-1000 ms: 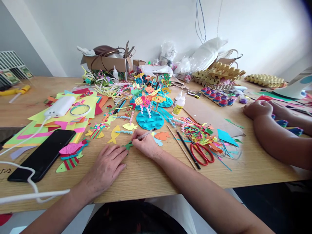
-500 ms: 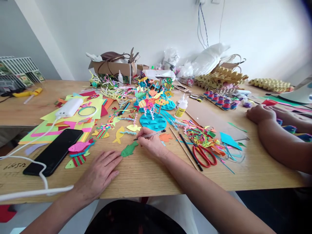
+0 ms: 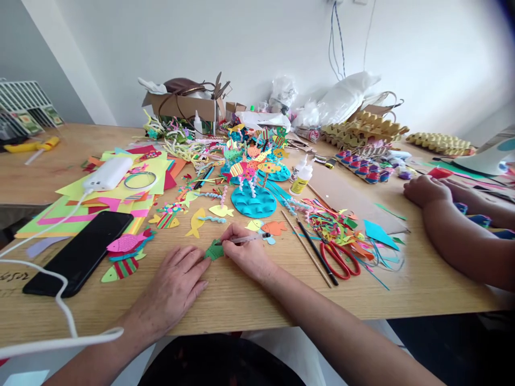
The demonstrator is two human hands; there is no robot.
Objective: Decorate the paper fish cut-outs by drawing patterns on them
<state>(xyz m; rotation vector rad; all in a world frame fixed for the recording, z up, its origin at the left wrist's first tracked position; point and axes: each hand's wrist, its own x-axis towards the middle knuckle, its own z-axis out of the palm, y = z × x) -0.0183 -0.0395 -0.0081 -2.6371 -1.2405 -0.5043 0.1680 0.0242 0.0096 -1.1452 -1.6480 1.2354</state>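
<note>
A small green paper fish lies on the wooden table between my hands, partly covered by them. My left hand rests flat and open, its fingertips on the fish's left end. In my right hand a clear-barrelled pen is pinched, its tip at the fish and its black cap end pointing right. Beyond my hands lie a yellow paper fish, an orange paper fish and a lime fish with a twisted strip. Pink and striped paper fish are by the phone at left.
A black phone and a white cable lie left, by coloured paper and a white power bank. Right are red scissors, sticks, paper scraps and glue bottles. A blue-based fish model stands ahead; another person's arms rest at right.
My right hand with the pen has moved left and slightly down over the green fish, so less of the fish shows. My left hand has shifted slightly right. The view has shifted a little.
</note>
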